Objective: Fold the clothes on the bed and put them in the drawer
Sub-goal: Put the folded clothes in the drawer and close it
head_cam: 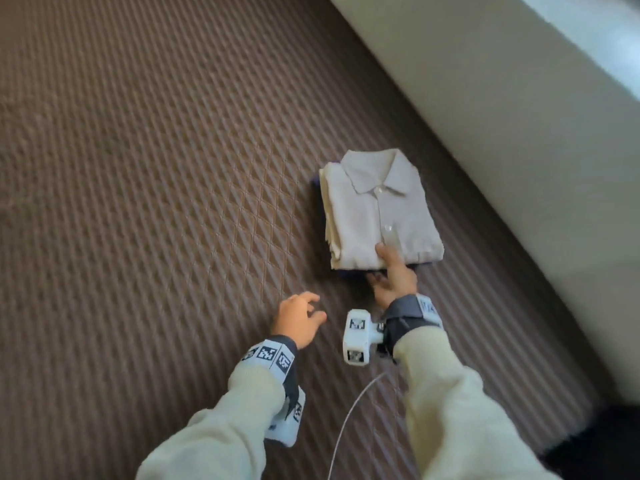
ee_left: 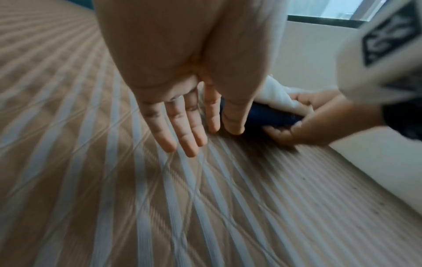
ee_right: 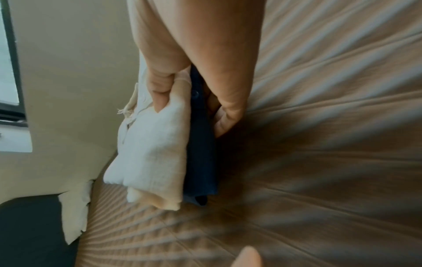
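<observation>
right hand (head_cam: 393, 277) grips folded clothes (head_cam: 377, 211); no legible writing.

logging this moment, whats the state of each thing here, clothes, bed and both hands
shirt: folded, collar up, on top of the pile
dark garment: folded, bottom of the pile
pile of clothes: stacked on the bed, near edge pinched
bed: covered by a striped quilted spread
right hand: grips the pile's edge, thumb on top
left hand: open, holds nothing
</observation>
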The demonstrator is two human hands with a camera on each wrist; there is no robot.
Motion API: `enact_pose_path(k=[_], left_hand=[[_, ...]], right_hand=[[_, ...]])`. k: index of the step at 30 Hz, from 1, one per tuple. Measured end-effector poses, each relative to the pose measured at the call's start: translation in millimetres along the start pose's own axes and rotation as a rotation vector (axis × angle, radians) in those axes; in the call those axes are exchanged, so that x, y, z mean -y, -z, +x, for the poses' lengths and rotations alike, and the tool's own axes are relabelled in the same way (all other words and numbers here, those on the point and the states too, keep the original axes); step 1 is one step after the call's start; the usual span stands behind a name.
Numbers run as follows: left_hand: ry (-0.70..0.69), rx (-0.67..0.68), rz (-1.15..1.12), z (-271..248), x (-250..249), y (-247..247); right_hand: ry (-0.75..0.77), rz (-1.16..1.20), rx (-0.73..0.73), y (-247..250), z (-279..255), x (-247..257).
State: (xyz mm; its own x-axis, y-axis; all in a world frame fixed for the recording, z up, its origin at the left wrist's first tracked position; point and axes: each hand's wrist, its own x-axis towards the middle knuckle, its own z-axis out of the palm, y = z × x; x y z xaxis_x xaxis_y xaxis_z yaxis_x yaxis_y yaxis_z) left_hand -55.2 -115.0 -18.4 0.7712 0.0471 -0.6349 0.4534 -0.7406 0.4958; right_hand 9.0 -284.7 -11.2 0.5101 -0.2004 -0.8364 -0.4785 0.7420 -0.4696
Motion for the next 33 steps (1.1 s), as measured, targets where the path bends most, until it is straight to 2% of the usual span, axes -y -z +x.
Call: enact_pose_path(k=[4,7,11,14,17,19,22,23,24,27,29,31,33], left_hand=[[0.187,0.042,-0.410,-65,20,-31],[0.364,0.043,-0.612,-108,35,-52],[0.463,0.060,-0.732,-148,55,-79],[0.434,0.099,-0.714,-158,65,-97],[0.364,0.113,-0.646,-157,63,-108],[0.346,0.065,-0.568,-151,63,-117],[0.389,0.023,-0.469,-145,49,-117],[0.405,0.016,-0.453,-144,42,-116],[0.420,0.008,-0.442,-141,37,-116],[0.472,-0.038,-0.459,-127,33,-120],[0.490,-0.070,-0.568,-119,35,-123],[0.512,-0.071,-0.652,-115,36,-123],[0.530,-0.046,-0.708,-116,37,-121]], right_hand=[[-0.086,0.034,-0.077,84,-63,-50],[-0.146,0.045,-0.126,139,-109,-86],[-0.220,0.017,-0.195,202,-153,-127],[-0.256,-0.062,-0.157,234,-165,-143],[-0.197,-0.201,-0.106,250,-159,-135],[-0.108,-0.315,-0.188,255,-150,-122],[0.186,-0.786,-0.384,255,-141,-94],[0.269,-0.938,-0.391,251,-136,-86],[0.323,-1.048,-0.333,247,-129,-78],[0.302,-1.254,-0.069,232,-101,-71],[0.267,-1.388,-0.048,225,-88,-68],[0.196,-1.332,-0.034,222,-77,-65],[0.105,-1.175,-0.003,221,-76,-65]])
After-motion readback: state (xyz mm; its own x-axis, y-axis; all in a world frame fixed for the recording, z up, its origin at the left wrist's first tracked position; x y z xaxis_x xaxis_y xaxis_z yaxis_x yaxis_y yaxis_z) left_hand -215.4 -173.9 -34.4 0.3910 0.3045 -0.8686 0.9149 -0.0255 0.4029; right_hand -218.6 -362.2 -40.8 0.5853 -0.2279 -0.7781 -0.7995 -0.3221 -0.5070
